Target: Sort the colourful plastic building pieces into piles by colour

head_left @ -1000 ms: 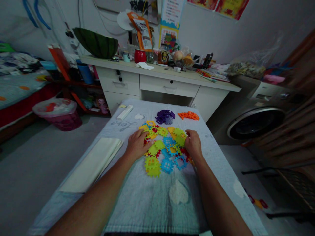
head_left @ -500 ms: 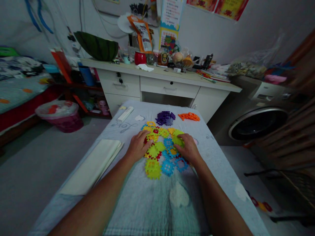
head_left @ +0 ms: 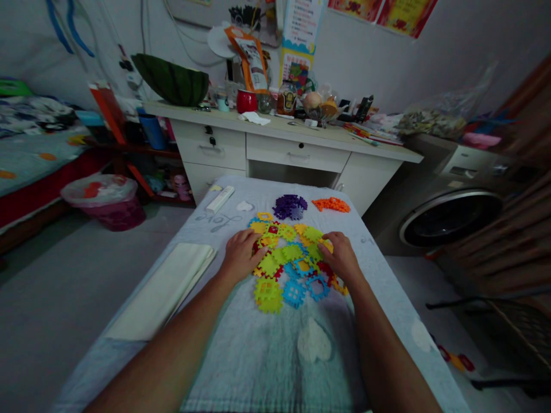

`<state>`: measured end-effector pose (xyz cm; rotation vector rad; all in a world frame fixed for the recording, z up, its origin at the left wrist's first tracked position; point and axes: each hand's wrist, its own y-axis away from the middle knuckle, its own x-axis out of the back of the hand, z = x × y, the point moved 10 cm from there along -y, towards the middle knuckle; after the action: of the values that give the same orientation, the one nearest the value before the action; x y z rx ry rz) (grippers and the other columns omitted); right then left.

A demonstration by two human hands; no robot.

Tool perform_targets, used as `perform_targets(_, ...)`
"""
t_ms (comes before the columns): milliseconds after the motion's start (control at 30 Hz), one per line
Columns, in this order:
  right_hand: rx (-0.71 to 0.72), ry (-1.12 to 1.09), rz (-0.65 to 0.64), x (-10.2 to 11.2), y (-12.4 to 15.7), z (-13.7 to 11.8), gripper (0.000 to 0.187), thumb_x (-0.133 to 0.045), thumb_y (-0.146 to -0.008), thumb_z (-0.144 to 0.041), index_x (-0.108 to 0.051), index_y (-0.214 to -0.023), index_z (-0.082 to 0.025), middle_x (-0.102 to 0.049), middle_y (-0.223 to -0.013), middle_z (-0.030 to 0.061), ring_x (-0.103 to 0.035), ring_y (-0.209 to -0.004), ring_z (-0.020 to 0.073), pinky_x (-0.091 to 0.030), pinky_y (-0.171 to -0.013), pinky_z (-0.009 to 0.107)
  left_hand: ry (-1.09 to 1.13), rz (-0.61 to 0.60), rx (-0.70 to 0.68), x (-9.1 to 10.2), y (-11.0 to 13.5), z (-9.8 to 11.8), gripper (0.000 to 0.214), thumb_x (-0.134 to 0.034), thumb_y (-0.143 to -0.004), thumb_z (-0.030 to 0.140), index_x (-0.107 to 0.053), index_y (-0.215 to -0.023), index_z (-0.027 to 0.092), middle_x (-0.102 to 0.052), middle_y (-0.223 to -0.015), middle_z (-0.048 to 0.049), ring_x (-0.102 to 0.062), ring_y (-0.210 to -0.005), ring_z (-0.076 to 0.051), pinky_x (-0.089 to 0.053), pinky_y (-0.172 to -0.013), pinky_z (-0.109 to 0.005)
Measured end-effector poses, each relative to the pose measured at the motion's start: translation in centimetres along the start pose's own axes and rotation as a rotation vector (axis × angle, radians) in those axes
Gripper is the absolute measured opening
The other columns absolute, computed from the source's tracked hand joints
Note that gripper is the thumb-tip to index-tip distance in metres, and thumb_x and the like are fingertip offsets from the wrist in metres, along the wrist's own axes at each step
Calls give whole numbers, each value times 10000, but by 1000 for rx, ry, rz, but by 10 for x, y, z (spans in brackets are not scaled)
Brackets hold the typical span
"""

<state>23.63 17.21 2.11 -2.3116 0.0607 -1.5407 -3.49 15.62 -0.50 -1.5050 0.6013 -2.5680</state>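
Note:
A loose heap of flat plastic interlocking toy blocks with notched edges lies on the cloth-covered table. Green blocks (head_left: 293,252), blue blocks (head_left: 294,292), yellow and red ones overlap in it. Along the heap's left side rests my left hand (head_left: 240,253), thumb and fingers apart, touching the edge blocks and gripping none that I can see. At the right side my right hand (head_left: 342,257) has its thumb and fingertips closed about a yellow block (head_left: 327,245). A green block (head_left: 268,295) lies flat at the near left of the heap.
Behind the heap are a purple pile (head_left: 290,206) and an orange pile (head_left: 330,204) of small pieces. A folded cream cloth (head_left: 166,292) and a white stick-shaped item (head_left: 220,199) lie on the left. A cluttered desk (head_left: 275,129) and a washing machine (head_left: 430,195) stand beyond the table.
My right hand has shifted slightly right, off the large green block and onto a yellow one. A green block now lies over the blue ones mid-heap. My left hand has hardly moved.

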Motion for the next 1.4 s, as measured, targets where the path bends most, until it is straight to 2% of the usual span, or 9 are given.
perform_targets(167, -69, 68, -198, -20, 3, 10, 320, -592, -852, -350, -628, -1106, -159, -657, -1000, 99, -614, -896, 208, -449, -822, 305, -67, -42, -13, -7, 2, 0, 407, -547, -854, 454, -587, -1196, 237, -560, -1294, -92, -507, -1191, -278, -400, -1009, -441)
perform_targets(300, -61, 81, -191, -26, 2, 4, 300, -573, -814, -183, -638, -1105, -154, -662, -1023, 98, -605, -930, 203, -420, -836, 283, -78, -55, -7, -7, 1, -1, 416, -547, -853, 457, -585, -1201, 233, -557, -1302, -96, -510, -1190, -281, -396, -1012, -443)
perform_targets(467, -96, 58, -198, -28, 1, 7, 364, -473, -788, -63, -661, -1088, -148, -669, -949, 85, -593, -841, 172, -403, -781, 255, -88, -66, -7, -10, 1, -3, 438, -533, -857, 487, -582, -1206, 227, -561, -1299, -93, -508, -1193, -282, -392, -1018, -441)
perform_targets(633, -132, 25, -141, -13, -2, 14, 348, -460, -784, -53, -659, -1056, -143, -658, -925, 77, -583, -831, 162, -400, -789, 249, -78, -70, -9, -9, 1, -1, 454, -516, -865, 481, -585, -1204, 188, -561, -1299, -116, -511, -1189, -294, -400, -1011, -447)
perform_targets(800, -253, 72, -33, 8, -2, 50, 342, -470, -768, -68, -661, -1038, -158, -651, -935, 79, -587, -813, 179, -412, -760, 274, -66, -61, -17, -7, 1, 1, 432, -532, -854, 464, -596, -1183, 192, -574, -1275, -115, -528, -1168, -291, -411, -1003, -444)
perform_targets(933, -323, 115, 32, 12, -1, 70, 342, -484, -793, -116, -658, -1086, -150, -647, -1035, 118, -593, -922, 222, -429, -836, 326, -47, -48, -28, -6, 0, 0, 419, -539, -846, 457, -604, -1166, 193, -586, -1247, -113, -541, -1145, -290, -421, -994, -441)
perform_targets(1100, -23, 107, -72, -14, -3, 19, 351, -429, -943, -371, -645, -1193, -253, -527, -1372, 94, -421, -1274, 304, -304, -1051, 490, -47, -43, -42, -6, 0, 1, 417, -527, -852, 446, -601, -1166, 181, -586, -1242, -117, -539, -1142, -291, -421, -993, -444)
perform_targets(1200, 37, 152, -182, -32, 3, -4, 415, -389, -961, -481, -602, -1276, -315, -411, -1483, 85, -295, -1369, 353, -222, -1069, 586, -46, -44, -38, -5, 1, 2, 408, -526, -852, 449, -601, -1160, 192, -587, -1238, -109, -542, -1139, -284, -422, -994, -435)
perform_targets(1400, 95, 108, -232, -39, 7, -13, 402, -374, -976, -419, -583, -1296, -293, -441, -1468, 79, -358, -1332, 307, -254, -1065, 571, -35, -40, -34, -6, 1, 1, 411, -533, -843, 454, -603, -1160, 202, -588, -1236, -107, -545, -1133, -287, -426, -989, -442)
